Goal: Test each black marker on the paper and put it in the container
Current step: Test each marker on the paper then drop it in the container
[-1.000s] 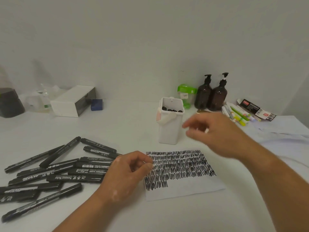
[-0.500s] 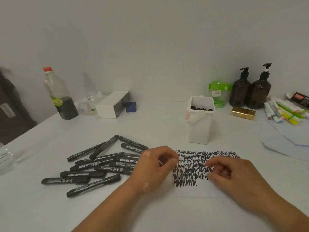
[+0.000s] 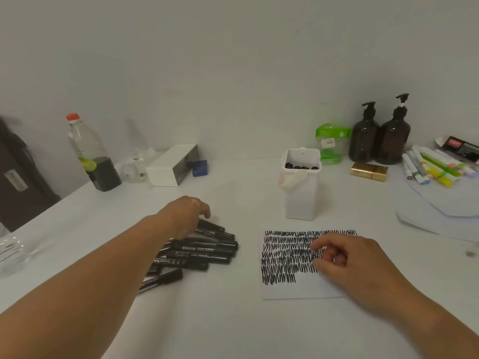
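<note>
Fingers [image 3: 204,212] of the left hand [image 3: 185,216] curl loosely, empty, over the far end of the black markers [image 3: 204,251], which lie lengthwise left to right on the bench [image 3: 233,327]; the right hand [image 3: 347,263], nothing in its half-curled fingers, rests on the paper [image 3: 298,288] before the container [image 3: 302,187].

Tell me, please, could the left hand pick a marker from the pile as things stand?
Probably yes: the left hand already rests over the pile of markers, which lie loose on the table with nothing covering them.
</note>
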Motion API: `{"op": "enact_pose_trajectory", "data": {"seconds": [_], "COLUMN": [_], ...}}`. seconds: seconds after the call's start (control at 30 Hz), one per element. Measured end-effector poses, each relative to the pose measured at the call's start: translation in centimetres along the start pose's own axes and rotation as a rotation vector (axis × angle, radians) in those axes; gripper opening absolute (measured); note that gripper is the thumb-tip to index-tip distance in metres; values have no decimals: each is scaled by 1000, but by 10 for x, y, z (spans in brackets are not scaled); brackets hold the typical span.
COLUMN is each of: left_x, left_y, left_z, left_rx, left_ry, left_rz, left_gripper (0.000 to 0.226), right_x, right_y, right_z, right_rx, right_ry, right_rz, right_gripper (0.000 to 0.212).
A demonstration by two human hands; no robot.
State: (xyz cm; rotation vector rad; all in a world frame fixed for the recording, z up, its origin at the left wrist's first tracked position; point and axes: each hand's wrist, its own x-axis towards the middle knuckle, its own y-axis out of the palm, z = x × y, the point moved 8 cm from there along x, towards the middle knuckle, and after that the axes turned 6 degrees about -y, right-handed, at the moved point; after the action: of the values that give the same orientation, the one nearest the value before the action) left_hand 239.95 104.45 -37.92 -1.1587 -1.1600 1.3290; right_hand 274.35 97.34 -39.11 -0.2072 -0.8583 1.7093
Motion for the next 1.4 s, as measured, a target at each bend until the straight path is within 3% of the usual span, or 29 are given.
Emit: {"op": "enact_pose_trajectory", "data": {"seconds": [0.27, 0.6, 0.77, 0.9, 1.0, 1.07, 1.13, 1.27, 1.4], "left_x": [5, -2, -26, -57, -77, -86, -91, -94, -89], "left_y": [7, -26, -71, -61, -39, -26, -13, 6, 18], "left_z": [-3, -11, -40, -80, -111, -130, -144, -155, -137], "left_rx": [-35, -196, -637, -1217, -1568, -1765, -1863, -1938, -2044], "left_ry": [33, 36, 51, 92, 150, 180, 196, 218, 126], "left_rz": [-5, -190, -270, -56, 144, 257, 318, 361, 298], "left_gripper": [28, 24, 17, 9, 20, 24, 25, 20, 25], "right_x": [0, 1, 0, -2, -4, -5, -5, -5, -2], "right_y": [0, -1, -1, -4, -2, 3, 8, 11, 4], "right_z": [-2, -1, 2, 12, 20, 23, 24, 22, 19], "right_rx": [17, 8, 9, -32, -40, 2, 68, 197, 337], "right_ry": [-2, -13, -17, -62, -99, -106, -103, -64, -44], "right_rz": [3, -3, -14, -32, -20, 3, 28, 15, -69], "right_gripper": [23, 22, 22, 20, 18, 31, 39, 27, 15]}}
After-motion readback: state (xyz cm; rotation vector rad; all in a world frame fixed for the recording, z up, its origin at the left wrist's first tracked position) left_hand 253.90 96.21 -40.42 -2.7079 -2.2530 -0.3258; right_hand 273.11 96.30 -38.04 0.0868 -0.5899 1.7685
